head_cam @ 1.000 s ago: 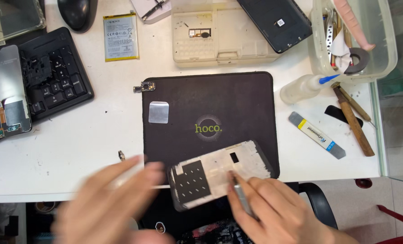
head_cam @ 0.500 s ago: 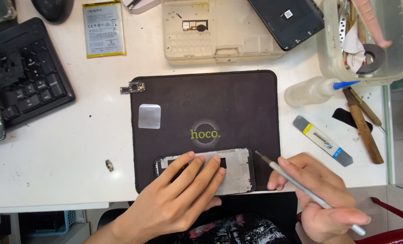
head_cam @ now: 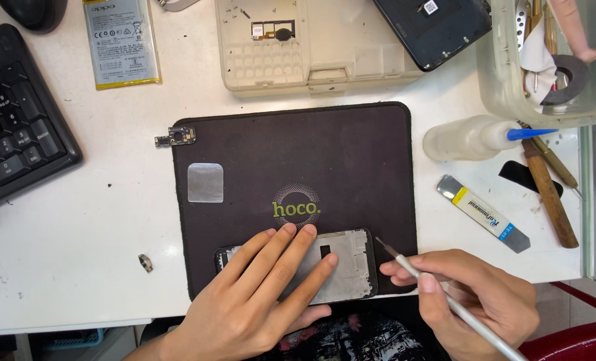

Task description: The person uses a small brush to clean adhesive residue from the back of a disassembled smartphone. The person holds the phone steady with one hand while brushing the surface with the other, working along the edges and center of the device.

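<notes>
A phone frame (head_cam: 348,267) lies flat at the near edge of a dark work mat (head_cam: 298,167). My left hand (head_cam: 258,294) rests palm-down on it, fingers spread over its left and middle parts, pressing it to the mat. My right hand (head_cam: 478,301) grips a thin metal screwdriver (head_cam: 445,301) like a pen; its tip points up-left and sits just right of the frame's right edge, a little apart from it.
On the mat lie a small silver square (head_cam: 205,182) and a tiny circuit part (head_cam: 176,138) at its top-left corner. Behind are a beige parts tray (head_cam: 311,40), a phone battery (head_cam: 121,43), a black keyboard (head_cam: 17,134), a squeeze bottle (head_cam: 468,137), a pry tool (head_cam: 483,213) and a clear tool tub (head_cam: 512,73).
The view has dropped slightly and steadied. My left hand now lies flat on the phone frame. My right hand has drawn the screwdriver back to the frame's right side.
</notes>
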